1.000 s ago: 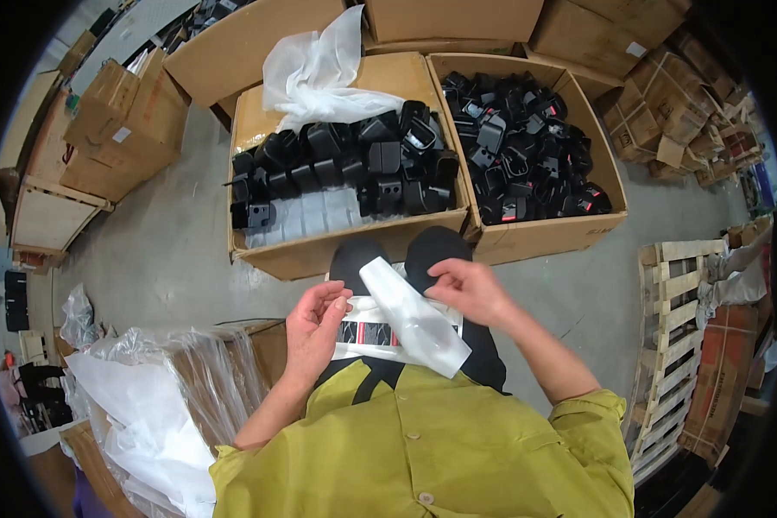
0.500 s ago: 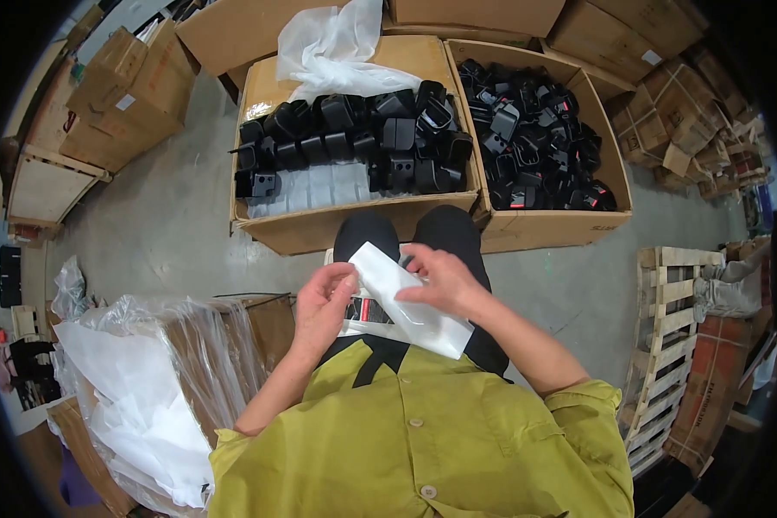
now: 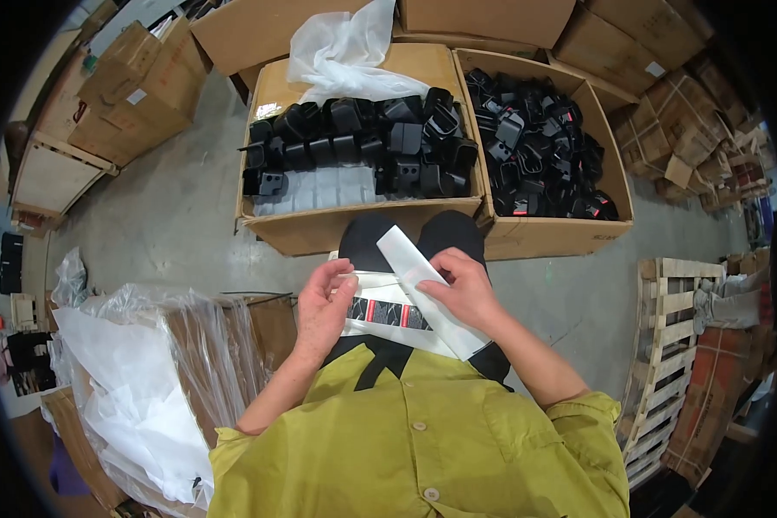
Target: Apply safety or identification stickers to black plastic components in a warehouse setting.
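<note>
On my lap lies a white sheet [image 3: 374, 330] with a row of black-and-red labels [image 3: 388, 312] across its middle. A white paper strip [image 3: 403, 255] slants over the right part of this sheet. Fingers and thumb of my right hand [image 3: 463, 289] grip the strip near its middle. My left hand [image 3: 324, 302] is beside the sheet's left end, thumb and forefinger pinched together. Whatever is between those fingertips is too small to make out.
Ahead of my knees stands a cardboard box [image 3: 363, 221] bearing rows of black plastic parts [image 3: 345, 116]. Another open box [image 3: 561, 231] at its right holds many loose ones. Plastic-wrapped cartons [image 3: 224, 354] are at my left, a wooden pallet [image 3: 660, 345] at my right.
The white strip has swung right and more upright in my right hand, uncovering the row of labels. My right hand has shifted slightly right. The left hand stays nearly where it was.
</note>
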Available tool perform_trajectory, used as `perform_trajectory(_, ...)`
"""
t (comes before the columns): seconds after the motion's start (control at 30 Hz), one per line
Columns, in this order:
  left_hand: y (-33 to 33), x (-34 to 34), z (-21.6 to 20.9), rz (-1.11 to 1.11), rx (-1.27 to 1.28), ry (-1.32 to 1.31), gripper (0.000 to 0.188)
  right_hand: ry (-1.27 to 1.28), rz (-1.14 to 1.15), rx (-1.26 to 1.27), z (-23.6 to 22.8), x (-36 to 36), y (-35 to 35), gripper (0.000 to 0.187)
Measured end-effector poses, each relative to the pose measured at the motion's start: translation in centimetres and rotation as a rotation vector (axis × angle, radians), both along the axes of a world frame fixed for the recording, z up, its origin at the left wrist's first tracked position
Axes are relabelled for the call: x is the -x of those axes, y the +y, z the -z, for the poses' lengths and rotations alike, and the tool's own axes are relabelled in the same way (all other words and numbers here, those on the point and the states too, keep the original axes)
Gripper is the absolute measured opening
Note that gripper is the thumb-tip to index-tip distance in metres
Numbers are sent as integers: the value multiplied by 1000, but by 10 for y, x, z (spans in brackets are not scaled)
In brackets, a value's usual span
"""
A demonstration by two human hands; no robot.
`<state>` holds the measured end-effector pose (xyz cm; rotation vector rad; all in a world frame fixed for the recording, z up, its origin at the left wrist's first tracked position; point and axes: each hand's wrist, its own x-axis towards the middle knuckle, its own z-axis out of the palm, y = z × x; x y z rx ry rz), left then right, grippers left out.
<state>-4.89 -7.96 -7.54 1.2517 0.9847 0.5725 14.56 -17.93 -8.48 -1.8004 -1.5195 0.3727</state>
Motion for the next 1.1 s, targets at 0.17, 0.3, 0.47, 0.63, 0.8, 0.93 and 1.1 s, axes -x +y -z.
perform_trajectory(0.17,-8,-12,-13,55,25,-185,41,1249,-82,482,-20,-1,-4,20)
perform_trajectory(0.3,-17,-22,-22,42,314,-235,37,1352,-152,566,-27,2,-2,23)
perform_trajectory(0.47,-13,-22,-13,-75,266,-221,21,1213,-171,589,-33,4,-7,23)
perform_trajectory(0.63,5,-18,-4,-301,294,-267,21,1174,-259,601,-24,-1,-18,29)
perform_trajectory(0.8,16,-14,-7,-339,256,-227,23,1127,-106,508,-25,2,-16,22)
perform_trajectory(0.93,26,3,-26,-527,244,-246,24,1075,-41,619,-33,0,-13,19)
perform_trajectory(1.1,36,99,-106,-708,-122,-437,20,840,-33,620,-22,-7,-39,18)
